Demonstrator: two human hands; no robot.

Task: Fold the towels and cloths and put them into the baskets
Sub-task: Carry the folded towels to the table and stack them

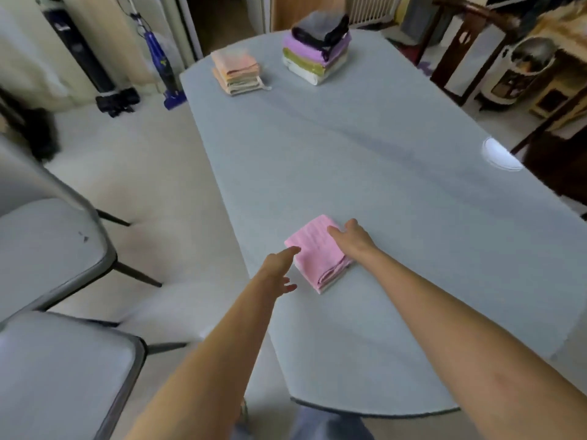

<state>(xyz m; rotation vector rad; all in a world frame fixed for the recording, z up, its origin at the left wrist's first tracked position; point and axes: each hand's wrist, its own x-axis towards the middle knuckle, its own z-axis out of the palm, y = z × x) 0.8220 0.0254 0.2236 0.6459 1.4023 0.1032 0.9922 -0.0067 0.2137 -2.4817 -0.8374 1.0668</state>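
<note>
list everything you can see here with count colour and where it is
pink cloth: 1, pink, folded, near end of the table
small cloth stack: 1 stack, peach and pale tones, far left of the table
large towel stack: 1 stack, black on top, then purple, olive, white, far end of the table
table: 1, pale grey-blue, centre
chairs: 2, grey seats, left of the table
upright vacuum: 1, blue, on the floor past the table's far left corner
wooden chair: 1, dark, far right
left hand: fingers straight, at the pink cloth's left edge
right hand: flat on the pink cloth's right side
</note>
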